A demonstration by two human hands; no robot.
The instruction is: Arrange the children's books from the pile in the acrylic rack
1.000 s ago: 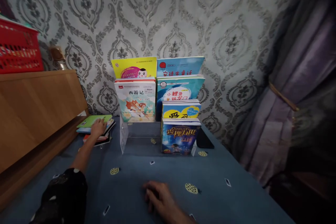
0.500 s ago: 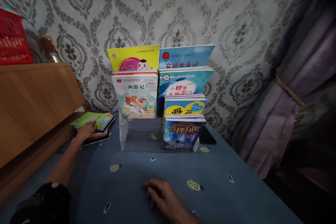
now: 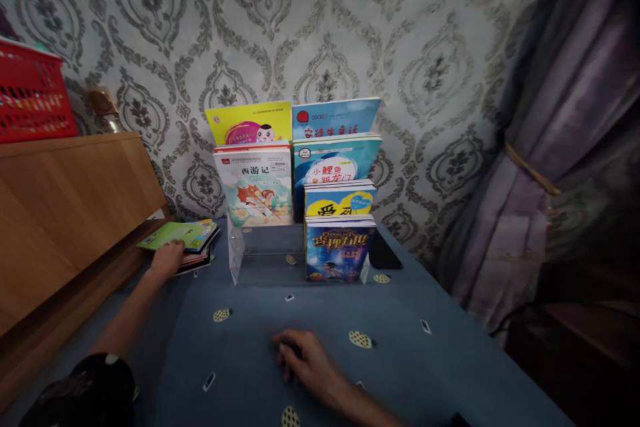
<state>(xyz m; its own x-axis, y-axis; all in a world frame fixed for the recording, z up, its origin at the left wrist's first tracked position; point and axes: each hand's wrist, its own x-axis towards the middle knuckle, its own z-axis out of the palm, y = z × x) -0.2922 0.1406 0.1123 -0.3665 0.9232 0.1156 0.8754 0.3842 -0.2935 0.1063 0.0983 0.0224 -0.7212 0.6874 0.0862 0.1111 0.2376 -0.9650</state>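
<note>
My left hand (image 3: 167, 258) reaches out to the far left and grips the near edge of a green book (image 3: 175, 234), the top one of a small stack of books (image 3: 196, 259) on the blue cloth (image 3: 400, 360). The green book is tipped up a little off the stack. My right hand (image 3: 306, 361) rests on the cloth in front of me, fingers loosely bent, holding nothing. Behind it stands a clear tiered book rack (image 3: 239, 255). Its right side holds several picture books, the front one dark blue (image 3: 339, 252). Its left front tier is bare.
A wooden cabinet (image 3: 65, 200) runs along the left with a red basket (image 3: 30, 93) on top. A dark flat phone (image 3: 385, 257) lies right of the rack. Patterned wallpaper is behind, and a purple curtain (image 3: 550, 147) hangs at the right.
My left hand has slid from the top of the green book to its near edge, and the book has tipped up. My right hand has stayed put.
</note>
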